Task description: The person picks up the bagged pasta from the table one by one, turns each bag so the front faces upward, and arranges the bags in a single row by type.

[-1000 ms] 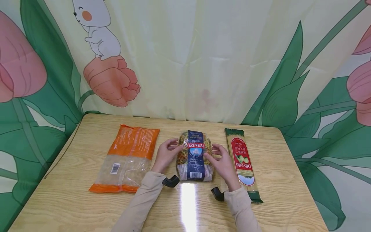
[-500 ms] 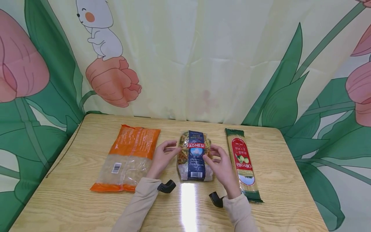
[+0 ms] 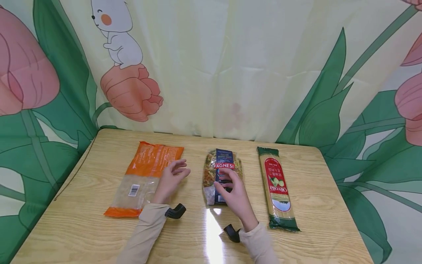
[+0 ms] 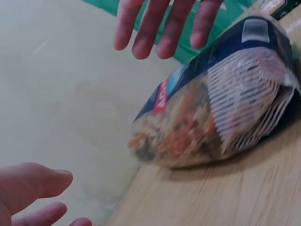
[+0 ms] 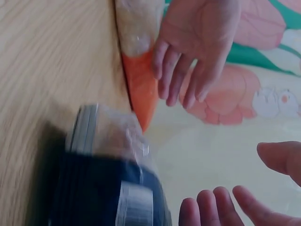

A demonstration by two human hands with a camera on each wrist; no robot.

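Note:
The bag of mixed pasta [image 3: 208,172], with a dark blue AGNESI label, lies on the table in the middle of the head view. Above its right side is my right hand [image 3: 236,196], its fingers loosely bent and holding nothing; it covers part of the label. My left hand [image 3: 169,182] hovers over the right edge of the orange and clear bag [image 3: 135,189], also holding nothing. In the left wrist view the pasta bag [image 4: 188,122] stands apart from the fingers [image 4: 169,35]. A green-ended pack of spaghetti [image 3: 276,183] lies to the right.
All three packages lie on a wooden table [image 3: 316,205]. Behind the table's far edge hangs a curtain [image 3: 211,73] printed with flowers and a white animal. A thin dark cord [image 3: 75,172] runs along the left edge.
Both hands have moved left, away from the sides of the pasta bag. The left is now over the orange bag's edge, the right over the pasta bag. The packages stay put.

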